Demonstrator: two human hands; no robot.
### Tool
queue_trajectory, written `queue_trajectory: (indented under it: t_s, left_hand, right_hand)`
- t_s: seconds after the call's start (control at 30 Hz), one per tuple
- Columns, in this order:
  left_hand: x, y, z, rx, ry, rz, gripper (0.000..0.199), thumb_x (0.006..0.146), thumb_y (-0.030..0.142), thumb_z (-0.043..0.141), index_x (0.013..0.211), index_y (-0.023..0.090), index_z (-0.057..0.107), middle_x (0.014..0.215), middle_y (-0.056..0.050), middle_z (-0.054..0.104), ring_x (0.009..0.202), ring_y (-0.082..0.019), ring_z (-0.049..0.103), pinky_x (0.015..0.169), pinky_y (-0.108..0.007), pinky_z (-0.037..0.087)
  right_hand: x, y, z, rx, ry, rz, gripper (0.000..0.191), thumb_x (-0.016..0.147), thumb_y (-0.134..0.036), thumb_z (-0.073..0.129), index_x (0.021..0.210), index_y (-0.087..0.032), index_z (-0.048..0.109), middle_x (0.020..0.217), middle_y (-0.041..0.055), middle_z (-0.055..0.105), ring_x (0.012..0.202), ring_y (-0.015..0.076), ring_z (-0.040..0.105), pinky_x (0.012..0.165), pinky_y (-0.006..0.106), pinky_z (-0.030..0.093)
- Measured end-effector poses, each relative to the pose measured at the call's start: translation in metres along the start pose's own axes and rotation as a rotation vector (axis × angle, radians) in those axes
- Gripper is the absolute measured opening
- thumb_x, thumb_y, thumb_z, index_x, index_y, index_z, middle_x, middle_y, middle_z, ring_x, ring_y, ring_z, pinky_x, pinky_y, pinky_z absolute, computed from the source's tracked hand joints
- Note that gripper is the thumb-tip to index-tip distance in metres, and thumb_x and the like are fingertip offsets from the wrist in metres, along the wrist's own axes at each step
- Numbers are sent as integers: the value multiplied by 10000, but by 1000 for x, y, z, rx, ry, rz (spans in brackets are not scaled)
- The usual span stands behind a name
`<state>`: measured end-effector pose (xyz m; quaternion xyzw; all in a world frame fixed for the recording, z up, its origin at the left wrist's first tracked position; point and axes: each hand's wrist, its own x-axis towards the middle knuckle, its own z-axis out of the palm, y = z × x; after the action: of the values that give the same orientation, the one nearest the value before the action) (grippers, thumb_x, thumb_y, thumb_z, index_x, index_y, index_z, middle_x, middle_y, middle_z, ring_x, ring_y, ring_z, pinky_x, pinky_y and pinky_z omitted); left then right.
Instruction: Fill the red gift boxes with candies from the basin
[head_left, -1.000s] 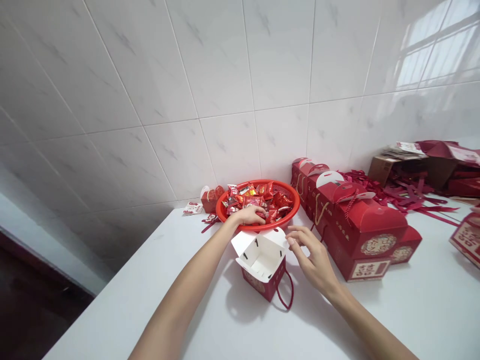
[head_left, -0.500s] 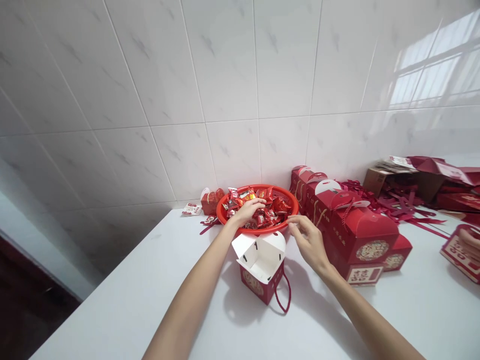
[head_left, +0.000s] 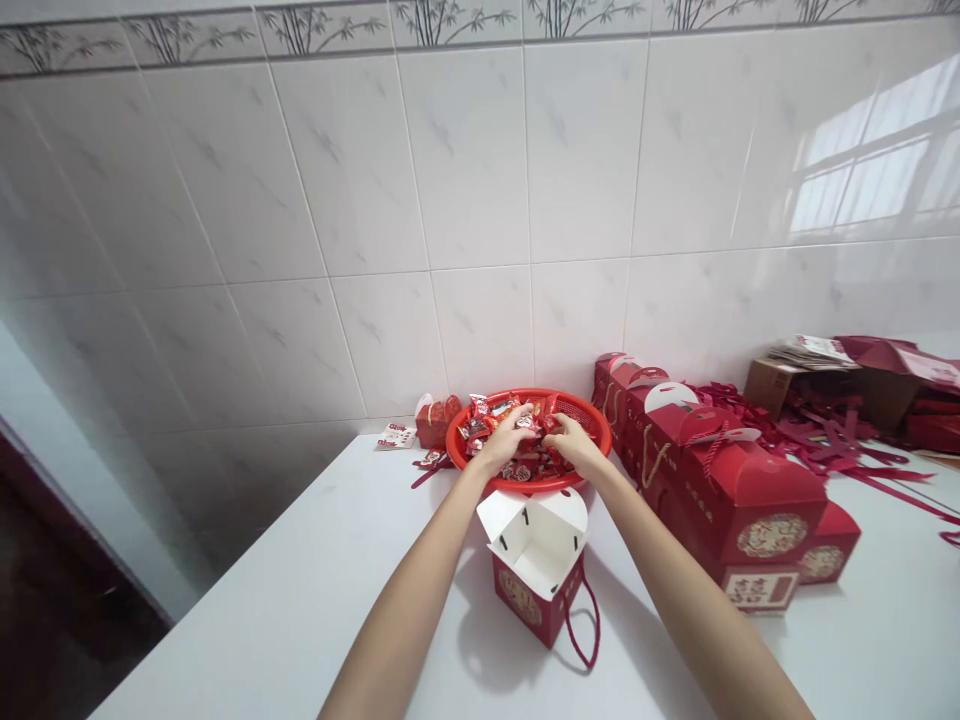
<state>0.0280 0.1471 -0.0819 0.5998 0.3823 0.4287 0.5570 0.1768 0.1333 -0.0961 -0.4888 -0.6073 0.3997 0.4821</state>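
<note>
Both hands are inside a red plastic basket [head_left: 604, 447] heaped with small wrapped candies [head_left: 521, 466]. My left hand [head_left: 508, 440] has its fingers closed round a red-and-white wrapped candy [head_left: 528, 422]. Opposite it, my right hand [head_left: 576, 446] is bent with its fingertips down among the candies; whatever they pinch is hidden. In front of the basket, between my forearms, stands a red gift box [head_left: 531, 606] with its white flaps raised. Its white inside shows no contents, and a dark red cord handle [head_left: 594, 640] hangs at its right side.
Several closed red gift boxes [head_left: 739, 500] are lined up and stacked right of the basket. Behind them lie red ribbons [head_left: 814, 440] and open cartons [head_left: 787, 385]. A small red box [head_left: 436, 424] and a printed card [head_left: 396, 437] lie left of the basket, against the tiled wall [head_left: 480, 330].
My right hand has moved from beside the basket's rim into the candies. My left hand has closed its fingers. The camera view has tilted up, and another person's hand at far right is out of view.
</note>
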Motion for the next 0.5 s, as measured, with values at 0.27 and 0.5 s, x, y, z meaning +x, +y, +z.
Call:
queue_trajectory:
  t_s: [0.27, 0.5]
  left_hand:
    - [0, -6, -1, -20, 32, 141, 924, 724, 146, 738, 1541, 255, 322, 1297, -108, 586, 930, -183, 622, 810, -308, 549]
    - [1, -9, -1, -44, 51, 119, 1008, 757, 151, 715, 1596, 224, 160, 1118, -99, 649, 788, -155, 615, 763, -304, 542]
  right_hand:
    - [-1, 4, -2, 109, -26, 70, 331, 968, -343, 612, 1243, -161, 589, 1186, 82, 641, 965, 197, 666, 814, 390, 583]
    - [-4, 6, -3, 138, 49, -2, 323, 743, -137, 674, 1061, -175, 640, 755, -23, 661, 682, 156, 657, 653, 280, 552]
